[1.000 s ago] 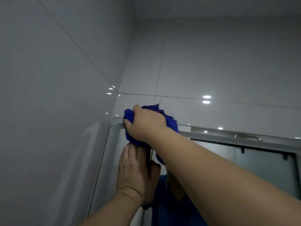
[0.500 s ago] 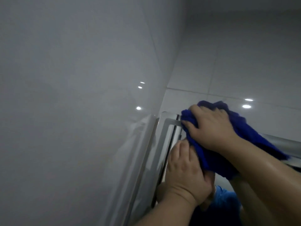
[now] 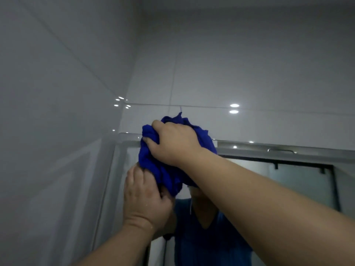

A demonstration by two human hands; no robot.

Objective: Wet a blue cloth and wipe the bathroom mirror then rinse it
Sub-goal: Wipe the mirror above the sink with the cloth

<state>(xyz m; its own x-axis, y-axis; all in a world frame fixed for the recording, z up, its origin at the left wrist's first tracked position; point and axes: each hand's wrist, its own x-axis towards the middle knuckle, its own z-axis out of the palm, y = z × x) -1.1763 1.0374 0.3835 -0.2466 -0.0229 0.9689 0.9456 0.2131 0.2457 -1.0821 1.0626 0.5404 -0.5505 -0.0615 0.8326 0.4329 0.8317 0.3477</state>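
Note:
My right hand (image 3: 172, 144) grips a bunched blue cloth (image 3: 165, 175) and presses it against the top left corner of the bathroom mirror (image 3: 299, 187). The cloth covers the corner of the mirror's metal top frame (image 3: 269, 150) and hangs down over the glass. Just below it, my left hand (image 3: 144, 200) holds the upright edge of the mirror door, its fingertips hidden under the cloth. The glass reflects a person in a blue shirt.
Glossy white wall tiles (image 3: 249, 64) rise above the mirror and a tiled side wall (image 3: 48, 131) closes in on the left. The mirror reflects a dark-framed glass panel (image 3: 334, 189) on the right.
The view swung left and back again. My right hand has rubbed the cloth along the mirror's top left corner, while my left hand stayed on the door edge.

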